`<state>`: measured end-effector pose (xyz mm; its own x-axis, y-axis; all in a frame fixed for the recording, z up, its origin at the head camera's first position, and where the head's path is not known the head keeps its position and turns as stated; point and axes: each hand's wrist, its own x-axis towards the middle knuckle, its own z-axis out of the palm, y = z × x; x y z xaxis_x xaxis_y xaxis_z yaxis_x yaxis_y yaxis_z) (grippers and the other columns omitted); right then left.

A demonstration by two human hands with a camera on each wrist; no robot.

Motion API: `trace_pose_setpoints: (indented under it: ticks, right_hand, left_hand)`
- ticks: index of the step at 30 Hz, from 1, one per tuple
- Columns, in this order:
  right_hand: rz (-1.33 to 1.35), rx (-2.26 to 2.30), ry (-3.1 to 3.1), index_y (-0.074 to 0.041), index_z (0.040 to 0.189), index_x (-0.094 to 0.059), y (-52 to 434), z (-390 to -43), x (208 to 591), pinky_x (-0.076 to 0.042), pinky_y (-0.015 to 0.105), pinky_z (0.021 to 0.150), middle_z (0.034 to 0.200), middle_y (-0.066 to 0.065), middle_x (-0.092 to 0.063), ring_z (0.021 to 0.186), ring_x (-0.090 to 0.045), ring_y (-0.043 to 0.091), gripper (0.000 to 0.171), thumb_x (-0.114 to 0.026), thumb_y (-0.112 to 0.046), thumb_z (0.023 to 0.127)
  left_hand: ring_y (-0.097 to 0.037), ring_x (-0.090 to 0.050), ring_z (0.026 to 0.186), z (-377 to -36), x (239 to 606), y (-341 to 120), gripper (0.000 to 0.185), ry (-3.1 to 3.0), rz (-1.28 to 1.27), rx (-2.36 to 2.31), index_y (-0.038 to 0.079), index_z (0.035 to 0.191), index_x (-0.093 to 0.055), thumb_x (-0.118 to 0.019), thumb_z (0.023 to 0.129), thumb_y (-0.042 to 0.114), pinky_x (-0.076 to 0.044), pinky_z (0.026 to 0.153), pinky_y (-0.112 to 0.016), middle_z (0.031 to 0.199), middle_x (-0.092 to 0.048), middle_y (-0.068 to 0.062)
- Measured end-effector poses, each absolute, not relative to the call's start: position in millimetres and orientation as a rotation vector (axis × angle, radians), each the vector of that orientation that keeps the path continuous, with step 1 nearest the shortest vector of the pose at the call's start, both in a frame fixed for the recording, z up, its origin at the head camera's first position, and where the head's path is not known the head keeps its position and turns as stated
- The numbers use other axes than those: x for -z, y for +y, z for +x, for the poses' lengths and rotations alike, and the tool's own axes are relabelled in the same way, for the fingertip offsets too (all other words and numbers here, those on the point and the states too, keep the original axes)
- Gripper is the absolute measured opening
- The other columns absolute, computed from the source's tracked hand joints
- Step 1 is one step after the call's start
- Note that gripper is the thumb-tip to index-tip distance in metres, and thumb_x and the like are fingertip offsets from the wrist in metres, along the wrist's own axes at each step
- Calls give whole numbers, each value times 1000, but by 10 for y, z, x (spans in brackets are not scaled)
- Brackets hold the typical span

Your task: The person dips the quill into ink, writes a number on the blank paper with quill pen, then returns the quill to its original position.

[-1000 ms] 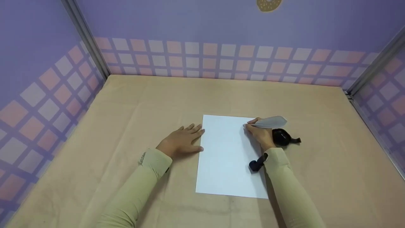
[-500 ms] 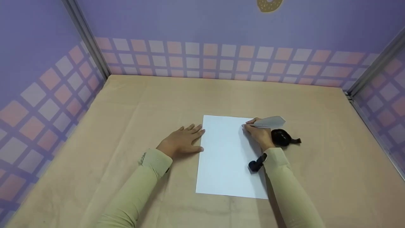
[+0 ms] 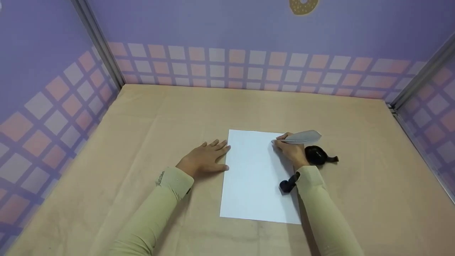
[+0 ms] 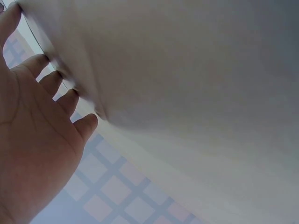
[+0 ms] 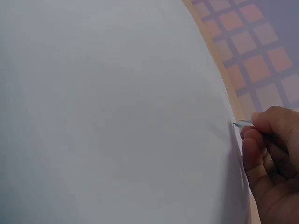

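Observation:
A white sheet of paper (image 3: 256, 177) lies on the tan table (image 3: 142, 117). My right hand (image 3: 292, 149) pinches a grey feather pen (image 3: 303, 137), and the feather points right. In the right wrist view the fingers (image 5: 268, 154) hold the pen's fine tip (image 5: 238, 124) against the sheet (image 5: 117, 112) near its right edge. My left hand (image 3: 205, 159) lies flat on the table with straight fingers, just left of the sheet's left edge. In the left wrist view its fingertips (image 4: 70, 100) press on a pale surface.
A small black ink pot (image 3: 317, 155) sits on the table just right of my right hand. A black wrist camera (image 3: 288, 185) hangs over the sheet. Purple checked walls (image 3: 227, 67) close in the table at the back and on both sides.

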<state>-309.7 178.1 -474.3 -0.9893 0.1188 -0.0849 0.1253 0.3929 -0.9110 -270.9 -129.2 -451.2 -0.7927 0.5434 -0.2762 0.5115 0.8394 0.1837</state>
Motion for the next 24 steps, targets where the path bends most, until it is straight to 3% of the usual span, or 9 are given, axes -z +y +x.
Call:
trace_pose_setpoints:
  ticks: [8, 24]
  right_hand:
    - [240, 1703, 2629, -11, 82, -62, 1792, -3108, 4748, -42, 21, 61, 63, -11, -57, 67, -50, 10, 9, -70, -16, 83]
    - [237, 1702, 2640, -10, 82, -63, 1793, -3123, 4758, -43, 18, 61, 63, -12, -58, 66, -52, 7, 9, -71, -14, 81]
  left_hand:
    - [-24, -8, 151, -2715, 4513, -1300, 78, 2691, 820, -162, 22, 156, -16, -41, 94, 62, -12, 121, -50, 163, -8, 2]
    - [-22, -7, 151, -2701, 4514, -1303, 79, 2697, 801, -154, 24, 156, -14, -40, 93, 64, -13, 121, -48, 163, -6, 4]
